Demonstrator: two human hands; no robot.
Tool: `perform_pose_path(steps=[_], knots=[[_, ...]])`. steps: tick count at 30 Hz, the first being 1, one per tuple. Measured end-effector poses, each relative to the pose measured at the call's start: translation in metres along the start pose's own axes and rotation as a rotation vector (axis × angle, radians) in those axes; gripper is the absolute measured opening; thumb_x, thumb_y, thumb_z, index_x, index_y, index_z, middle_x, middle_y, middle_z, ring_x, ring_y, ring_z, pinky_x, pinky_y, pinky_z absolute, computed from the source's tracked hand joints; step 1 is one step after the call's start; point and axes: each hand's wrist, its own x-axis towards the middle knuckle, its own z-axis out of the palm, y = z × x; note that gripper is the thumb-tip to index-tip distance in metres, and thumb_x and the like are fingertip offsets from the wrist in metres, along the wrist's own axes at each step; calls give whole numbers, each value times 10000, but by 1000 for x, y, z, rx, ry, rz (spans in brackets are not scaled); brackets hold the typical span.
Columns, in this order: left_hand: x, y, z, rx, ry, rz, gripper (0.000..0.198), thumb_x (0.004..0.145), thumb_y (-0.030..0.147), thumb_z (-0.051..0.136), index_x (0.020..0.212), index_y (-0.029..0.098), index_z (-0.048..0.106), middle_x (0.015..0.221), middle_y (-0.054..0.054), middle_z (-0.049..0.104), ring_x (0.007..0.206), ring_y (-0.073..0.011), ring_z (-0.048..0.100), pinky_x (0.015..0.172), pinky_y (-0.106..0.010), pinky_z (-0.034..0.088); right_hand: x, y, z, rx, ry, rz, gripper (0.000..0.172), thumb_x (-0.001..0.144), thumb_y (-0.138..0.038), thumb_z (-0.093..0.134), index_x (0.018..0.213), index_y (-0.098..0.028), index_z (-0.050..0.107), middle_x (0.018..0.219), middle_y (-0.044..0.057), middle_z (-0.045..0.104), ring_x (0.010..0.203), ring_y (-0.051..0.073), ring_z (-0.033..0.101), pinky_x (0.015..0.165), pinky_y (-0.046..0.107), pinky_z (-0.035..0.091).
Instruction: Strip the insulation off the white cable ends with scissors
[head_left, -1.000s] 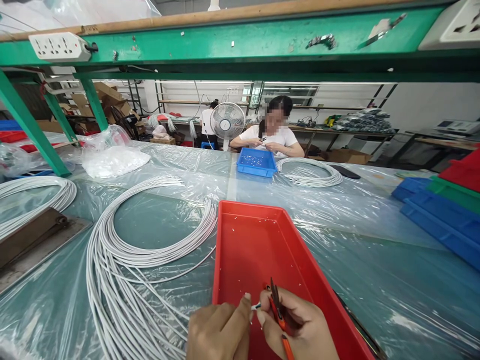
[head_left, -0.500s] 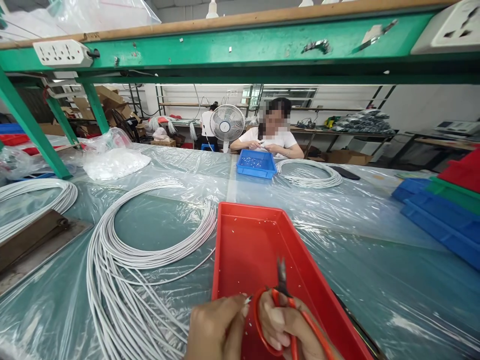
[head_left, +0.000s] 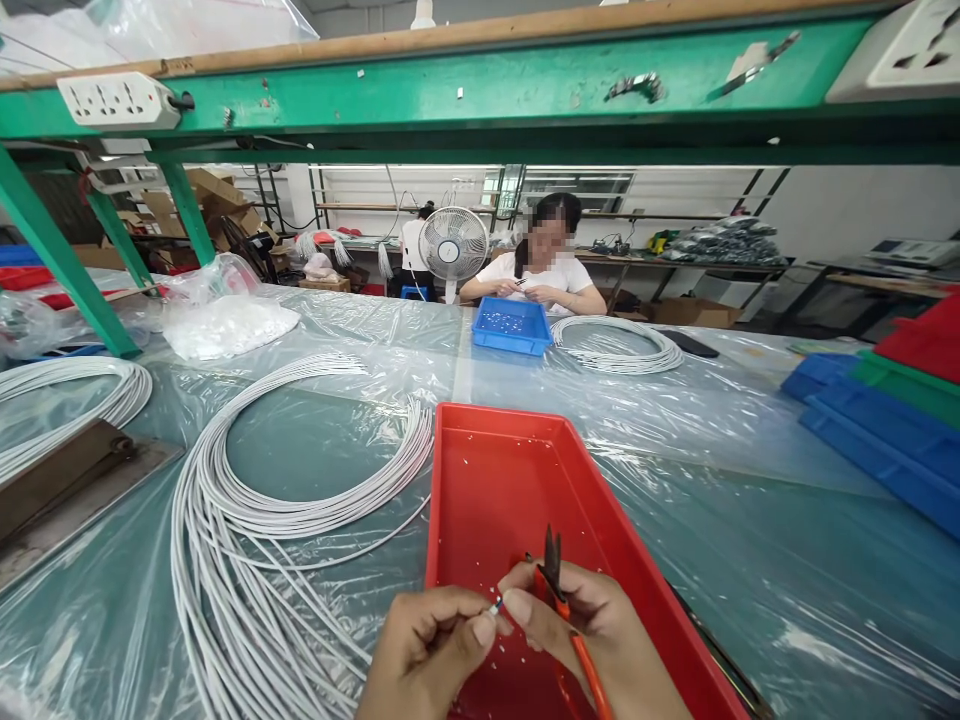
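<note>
Over the near end of a red tray (head_left: 491,470), my left hand (head_left: 431,650) pinches the end of a white cable (head_left: 494,607), where small coloured wire ends show. My right hand (head_left: 600,630) holds a pair of orange-handled scissors (head_left: 566,612) in its palm, blades pointing up and away. Its thumb and forefinger come together at the cable end, right beside my left fingertips. To the left lies a large coil of white cables (head_left: 217,480), and loose strands run from it toward my left hand. Small white scraps are scattered in the tray.
Another coil (head_left: 135,395) and a brown metal piece (head_left: 67,480) lie at left. Stacked bins (head_left: 885,430) stand at right. Across the table a person (head_left: 544,275) works behind a blue tray (head_left: 511,345) and a cable coil (head_left: 622,362). A green shelf beam (head_left: 420,100) spans overhead.
My right hand has turned and moved left, bringing its thumb and forefinger to the cable end. The scissors have shifted slightly left with it. My left hand keeps hold of the cable.
</note>
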Motion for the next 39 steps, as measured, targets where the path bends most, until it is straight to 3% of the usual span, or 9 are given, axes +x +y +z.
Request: perform_pose_path(steps=[3, 8, 13, 16, 19, 21, 24, 28, 39], knots=[[0, 5, 1, -27, 1, 9, 251, 752, 356, 604, 701, 147, 732, 499, 30, 451, 484, -87, 331, 493, -199, 300, 2, 1, 1, 16, -51, 9, 165, 630, -266, 728, 605, -147, 616, 533, -37, 518, 511, 82, 417, 481, 170, 327], [1, 7, 4, -145, -88, 126, 225, 789, 278, 568, 770, 157, 757, 617, -58, 670, 579, -159, 559, 611, -249, 444, 0, 3, 3, 199, -71, 146, 263, 637, -372, 727, 619, -135, 612, 523, -33, 528, 474, 62, 405, 484, 170, 331], [2, 2, 5, -176, -91, 199, 232, 797, 246, 551, 748, 138, 751, 599, -69, 669, 554, -162, 578, 626, -277, 476, 1, 13, 4, 287, -116, 273, 294, 649, -415, 711, 647, -147, 588, 527, -49, 463, 465, 58, 399, 494, 181, 349], [0, -1, 3, 9, 36, 210, 256, 798, 259, 547, 679, 121, 727, 495, -21, 564, 452, -101, 450, 482, -201, 393, 0, 16, 3, 65, -71, 118, 291, 706, -435, 647, 687, -152, 583, 574, -32, 484, 521, 85, 444, 524, 191, 368], [-3, -3, 1, 156, 156, 183, 300, 790, 313, 546, 637, 98, 689, 435, 21, 432, 408, -74, 331, 396, -185, 259, -3, 19, -4, -406, 149, -290, 212, 714, -355, 649, 697, -163, 561, 622, -8, 527, 566, 116, 489, 534, 199, 385], [-3, -3, 0, 164, 182, 133, 329, 785, 355, 538, 651, 94, 685, 426, 26, 417, 388, -72, 332, 390, -188, 251, -4, 22, -10, -732, 253, -604, 180, 693, -270, 677, 676, -172, 526, 606, -8, 516, 542, 117, 476, 522, 202, 377], [-3, -3, -1, 160, 185, 98, 359, 786, 387, 524, 666, 97, 698, 398, 26, 421, 366, -77, 363, 390, -193, 268, -4, 26, -17, -1014, 311, -847, 244, 716, -246, 655, 590, -187, 455, 519, -34, 433, 462, 98, 382, 477, 212, 315], [-2, -1, -1, 160, 184, 106, 374, 790, 390, 519, 624, 108, 701, 385, 19, 438, 370, -87, 395, 400, -200, 286, -3, 28, -18, -1140, 370, -964, 318, 796, -320, 561, 537, -191, 430, 462, -37, 384, 424, 102, 315, 454, 238, 255], [-1, -3, -1, 204, 172, 99, 331, 786, 341, 515, 596, 118, 668, 383, 14, 462, 367, -93, 422, 400, -195, 308, -4, 29, -17, -1228, 382, -991, 210, 790, -262, 559, 605, -170, 525, 491, -2, 494, 453, 118, 407, 469, 239, 301]])
